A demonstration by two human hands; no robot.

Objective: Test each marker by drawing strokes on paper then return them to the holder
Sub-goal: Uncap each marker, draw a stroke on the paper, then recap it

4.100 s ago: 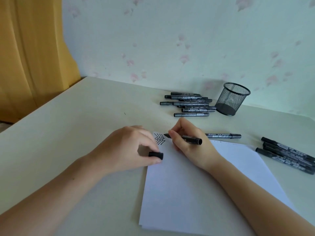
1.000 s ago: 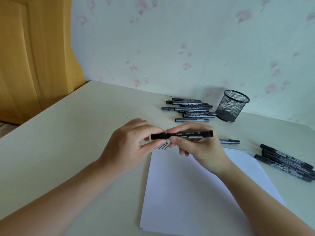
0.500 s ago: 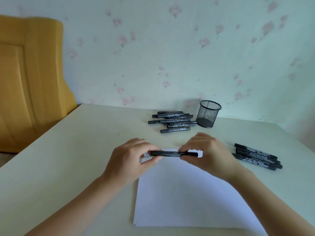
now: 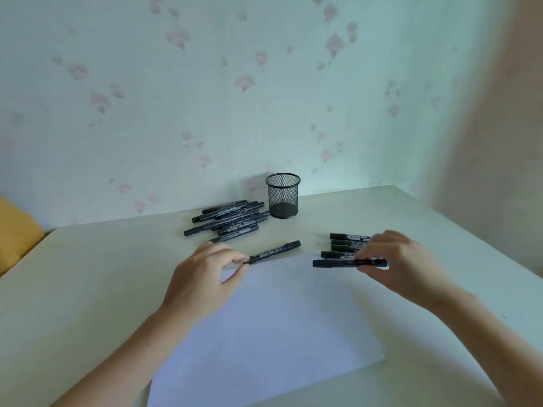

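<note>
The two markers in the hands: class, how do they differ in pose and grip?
The left hand's marker slants up toward the mesh holder, pinched at its near end by the left hand. The right hand's marker lies level, pinched at its right end by the right hand. Both are black and capped.

A pale cream table [image 4: 88, 289] fills the lower frame. Behind it rises mint wallpaper [image 4: 205, 98] with pink flowers; a yellow wooden panel [image 4: 14, 230] shows at left edge.
</note>
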